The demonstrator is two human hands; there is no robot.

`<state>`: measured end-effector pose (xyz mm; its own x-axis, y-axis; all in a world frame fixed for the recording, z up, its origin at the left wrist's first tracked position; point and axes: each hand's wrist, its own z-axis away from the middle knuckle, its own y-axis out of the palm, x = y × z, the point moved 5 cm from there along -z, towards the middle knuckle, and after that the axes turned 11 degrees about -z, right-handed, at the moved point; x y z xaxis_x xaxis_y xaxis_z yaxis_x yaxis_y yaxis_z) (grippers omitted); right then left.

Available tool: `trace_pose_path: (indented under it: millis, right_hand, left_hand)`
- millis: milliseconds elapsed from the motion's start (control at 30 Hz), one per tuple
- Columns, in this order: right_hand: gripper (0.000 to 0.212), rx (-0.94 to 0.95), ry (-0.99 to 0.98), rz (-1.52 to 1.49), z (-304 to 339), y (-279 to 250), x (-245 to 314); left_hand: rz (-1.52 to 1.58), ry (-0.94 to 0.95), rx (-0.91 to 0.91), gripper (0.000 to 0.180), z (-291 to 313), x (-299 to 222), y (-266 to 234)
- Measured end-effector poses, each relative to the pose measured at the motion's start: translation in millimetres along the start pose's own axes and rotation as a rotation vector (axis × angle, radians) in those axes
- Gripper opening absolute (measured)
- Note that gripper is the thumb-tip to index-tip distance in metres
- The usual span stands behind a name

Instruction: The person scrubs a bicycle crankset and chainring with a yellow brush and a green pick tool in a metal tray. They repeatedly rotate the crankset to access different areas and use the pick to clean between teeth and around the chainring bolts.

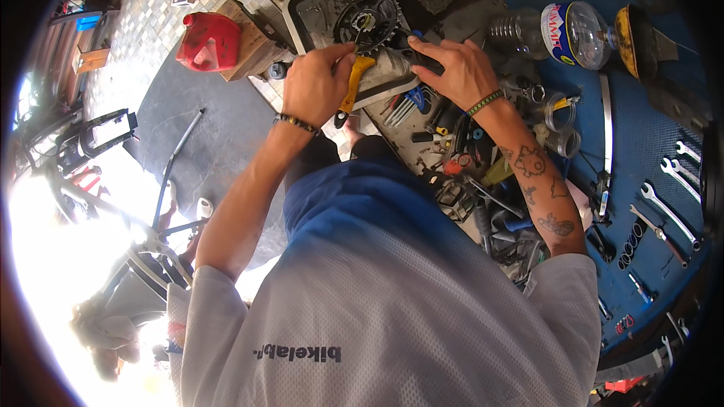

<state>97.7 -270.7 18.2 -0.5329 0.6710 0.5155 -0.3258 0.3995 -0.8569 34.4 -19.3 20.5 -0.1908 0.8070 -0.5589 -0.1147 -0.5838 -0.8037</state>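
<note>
A black bicycle chainring with a crank arm (pixel 367 21) is held over a metal tray (pixel 292 21) in front of me. My right hand (pixel 456 71) grips the dark crank arm, thumb on top. My left hand (pixel 315 84) is closed beside the chainring's near left edge, its fingertips pinched together. What it pinches is too small to make out. Against its fingers and over the tray's near rim slants a yellow-handled tool (pixel 355 84) with a black end. Whether the hand holds that tool, I cannot tell.
A red jerrycan (pixel 211 43) stands by a wooden block (pixel 258 41) on the left. Right of the tray lie loose tools and parts. A clear plastic bottle (pixel 579 34) lies on the blue mat, with several wrenches (pixel 670 215) farther right. A bicycle frame (pixel 143 241) is at left.
</note>
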Motion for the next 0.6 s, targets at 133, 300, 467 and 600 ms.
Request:
trace_pose_path:
  millis: [133, 300, 467, 600]
  right_hand:
    - [0.048, 0.008, 0.004, -0.001, 1, -3, 4]
    - [0.047, 0.002, -0.018, -0.005, 0, -3, 3]
    - [0.047, -0.006, -0.018, 0.000, 0, -4, 3]
    - [0.047, -0.030, -0.041, -0.009, 0, -2, 0]
  left_hand:
    - [-0.134, 0.112, -0.033, 0.027, 4, 38, -8]
    - [-0.226, 0.219, -0.101, 0.024, -44, 59, -33]
    - [-0.158, 0.214, 0.009, 0.023, -70, 62, -25]
    - [-0.109, 0.158, 0.030, 0.025, -64, 61, -13]
